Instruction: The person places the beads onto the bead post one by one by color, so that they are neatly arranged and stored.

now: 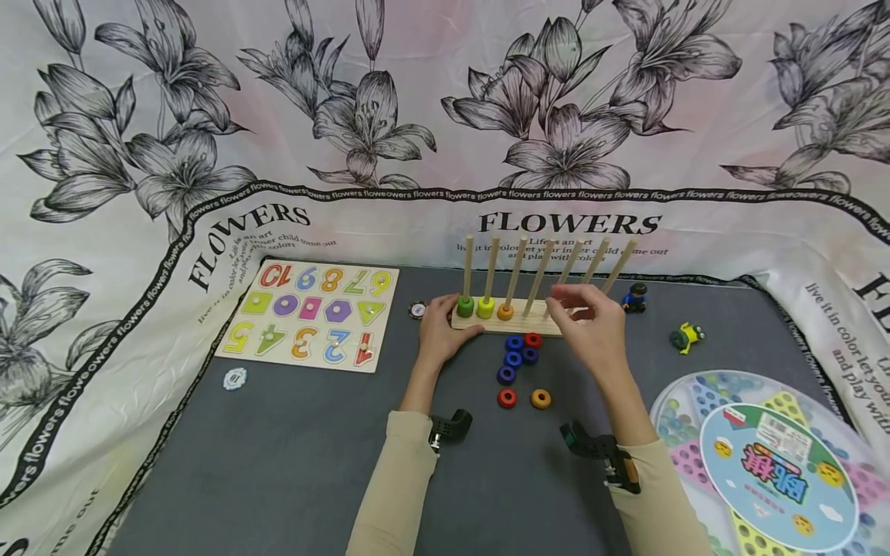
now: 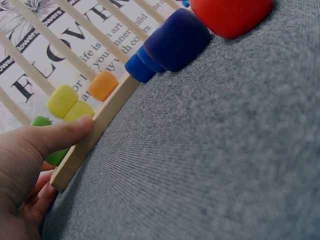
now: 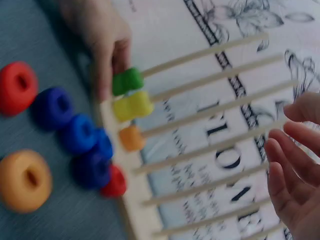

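A wooden peg rack (image 1: 480, 323) with several upright pegs stands toward the back. Green rings (image 1: 465, 306) sit on its leftmost peg, yellow rings (image 1: 485, 308) on the second, and one orange ring (image 1: 505, 312) on the third. My left hand (image 1: 441, 332) grips the rack's left end, thumb along the front edge (image 2: 75, 131). Near the bare pegs is my right hand (image 1: 594, 320), fingers loosely bent, with no ring visible in it. Before the rack lie several blue rings (image 1: 513, 359), two red rings (image 1: 507, 398) and a loose orange ring (image 1: 540, 398).
A number-and-shape board (image 1: 229, 347) lies at left, with a pale chip (image 1: 235, 378) below it and a dark chip (image 1: 417, 310) beside the rack. To the right are a small figure (image 1: 634, 298), a yellow-green frog toy (image 1: 687, 337) and a round game package (image 1: 779, 479).
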`<state>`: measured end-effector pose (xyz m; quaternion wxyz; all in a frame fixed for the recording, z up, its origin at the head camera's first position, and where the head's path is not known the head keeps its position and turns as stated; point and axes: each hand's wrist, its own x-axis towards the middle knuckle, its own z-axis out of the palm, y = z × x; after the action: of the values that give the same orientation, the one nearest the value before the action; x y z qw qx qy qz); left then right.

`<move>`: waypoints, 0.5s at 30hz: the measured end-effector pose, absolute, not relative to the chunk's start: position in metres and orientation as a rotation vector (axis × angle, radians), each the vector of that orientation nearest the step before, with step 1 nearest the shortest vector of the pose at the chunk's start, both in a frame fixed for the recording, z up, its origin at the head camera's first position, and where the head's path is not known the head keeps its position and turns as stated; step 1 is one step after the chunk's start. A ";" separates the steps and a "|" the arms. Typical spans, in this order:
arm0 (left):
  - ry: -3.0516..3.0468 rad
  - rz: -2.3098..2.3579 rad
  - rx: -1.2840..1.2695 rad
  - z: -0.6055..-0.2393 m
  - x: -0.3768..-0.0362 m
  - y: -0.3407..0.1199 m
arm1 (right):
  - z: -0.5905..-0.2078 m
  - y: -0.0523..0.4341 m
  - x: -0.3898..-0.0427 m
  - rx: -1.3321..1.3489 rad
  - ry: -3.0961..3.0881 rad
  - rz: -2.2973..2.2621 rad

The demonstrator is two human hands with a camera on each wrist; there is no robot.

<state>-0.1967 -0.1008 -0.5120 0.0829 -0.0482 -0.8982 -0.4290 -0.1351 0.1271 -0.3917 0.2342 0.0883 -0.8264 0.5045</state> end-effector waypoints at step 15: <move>-2.706 -1.233 -0.147 -0.510 -0.196 -0.099 | -0.464 0.174 -0.089 0.392 -2.711 1.413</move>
<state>-0.1957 -0.0992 -0.5098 0.0818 -0.0493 -0.9058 -0.4128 -0.0891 0.1738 -0.4644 0.0299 0.1273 -0.8791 0.4583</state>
